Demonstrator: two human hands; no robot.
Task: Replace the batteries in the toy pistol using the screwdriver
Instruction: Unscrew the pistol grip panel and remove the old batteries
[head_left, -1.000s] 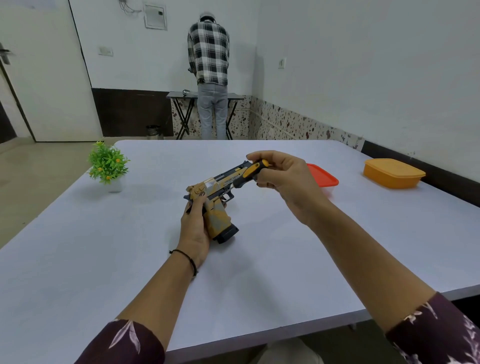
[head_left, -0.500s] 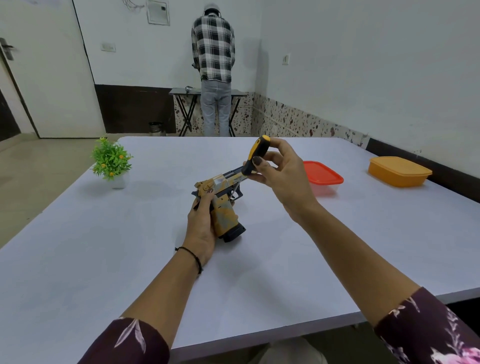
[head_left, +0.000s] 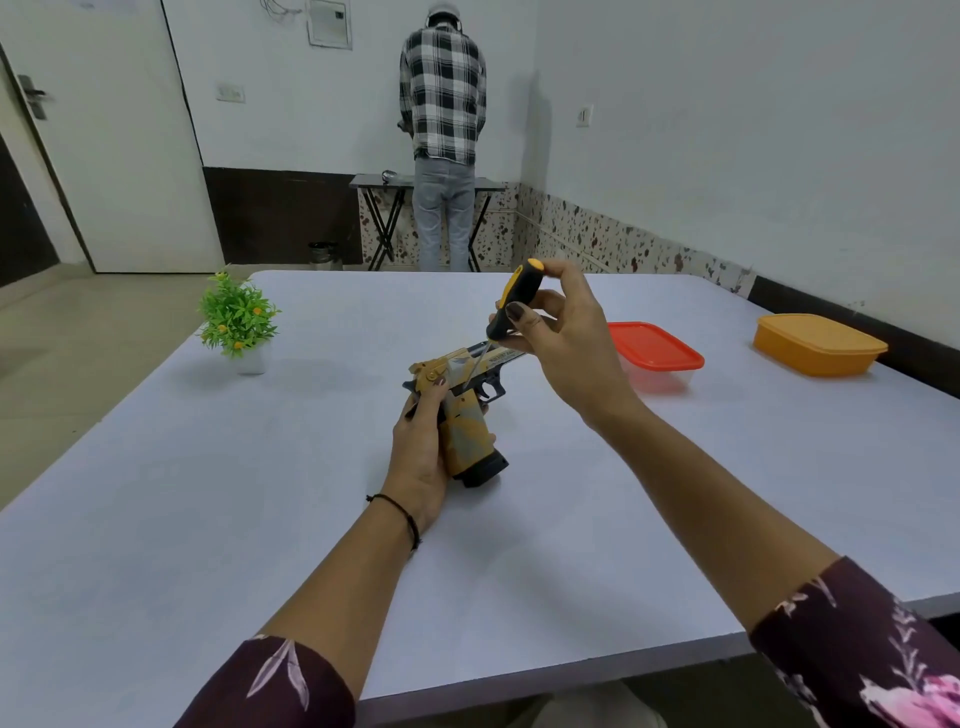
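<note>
Head view: the right hand (head_left: 566, 338) pinches the black-and-yellow handle of the screwdriver (head_left: 514, 301) between thumb and curled fingers; the tool tilts, handle up and away, its thin shaft slanting down to the side of the toy pistol (head_left: 467, 410) just above the grip; whether the tip sits in a screw cannot be told; the left hand (head_left: 421, 447) wraps the back of the pistol's grip, barrel pointing away and to the right, black butt low over the worktop (head_left: 208, 493); beyond the right hand sits a red-lidded container (head_left: 654, 353); farther right, an orange container (head_left: 818, 345); far left, a small potted plant (head_left: 239, 322); at the back wall a person in a checked shirt (head_left: 444, 104) stands facing a folding table (head_left: 374, 182).
</note>
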